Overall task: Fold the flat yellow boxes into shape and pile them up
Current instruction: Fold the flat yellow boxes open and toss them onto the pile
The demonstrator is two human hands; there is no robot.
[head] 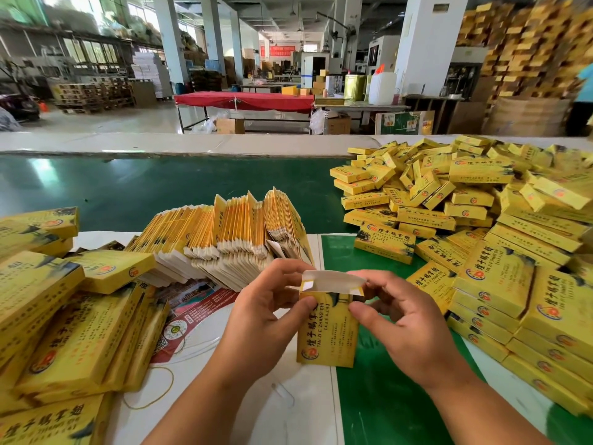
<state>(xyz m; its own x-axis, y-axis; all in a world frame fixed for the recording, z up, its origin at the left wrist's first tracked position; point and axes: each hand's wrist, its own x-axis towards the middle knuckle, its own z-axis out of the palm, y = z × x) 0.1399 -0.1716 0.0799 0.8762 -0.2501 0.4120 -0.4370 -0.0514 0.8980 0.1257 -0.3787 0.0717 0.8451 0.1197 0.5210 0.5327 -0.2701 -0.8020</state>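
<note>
I hold one yellow box (327,335) upright above the table's front edge, its white top flap (333,279) standing open. My left hand (269,313) grips its upper left edge, thumb on the printed face. My right hand (401,319) pinches the upper right corner, thumb in front and fingers curled behind the flap. A fanned stack of flat unfolded boxes (231,236) leans just behind my hands. A large heap of folded yellow boxes (475,213) covers the right side.
Bigger yellow cartons (64,316) are stacked at the left. A red printed leaflet (192,313) and a rubber band (160,387) lie on the white table. A green conveyor belt (128,187) runs across behind the stacks, a green mat (385,396) lies under my right wrist.
</note>
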